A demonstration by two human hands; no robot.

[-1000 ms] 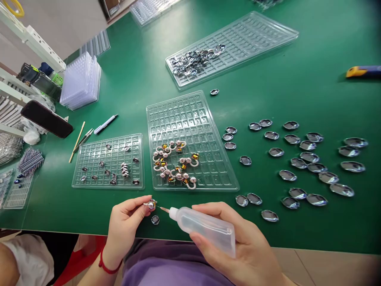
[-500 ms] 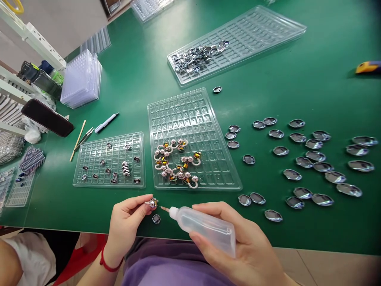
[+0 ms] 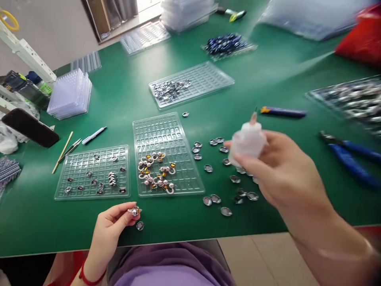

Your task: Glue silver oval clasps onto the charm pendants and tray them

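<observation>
Between thumb and fingertips, my left hand [image 3: 111, 224] pinches a small silver jewelry piece [image 3: 135, 211] with an amber stone, just above the table's front edge. A loose dark gem setting [image 3: 139, 225] lies below it on the green table. My right hand [image 3: 288, 171] grips a translucent squeeze bottle [image 3: 248, 143] with a thin needle tip, raised over the right part of the table, tip pointing up and away. Several loose silver oval settings [image 3: 226, 211] lie under and beside that hand, some hidden by it. Several silver pieces with amber stones [image 3: 154, 171] rest on a clear tray [image 3: 166, 131].
A smaller clear tray [image 3: 80, 167] holds scattered gem settings. Farther back are another tray [image 3: 205, 81] with piled settings and a bag of blue stones [image 3: 224, 43]. A utility knife [image 3: 282, 112] and blue-handled pliers [image 3: 351, 159] lie right; a pen [image 3: 94, 135] and tweezers [image 3: 70, 149] left.
My right hand has carried the bottle up and right, away from the jewelry piece, and its tip now points upward. My left hand keeps its pinch. The view has swung right.
</observation>
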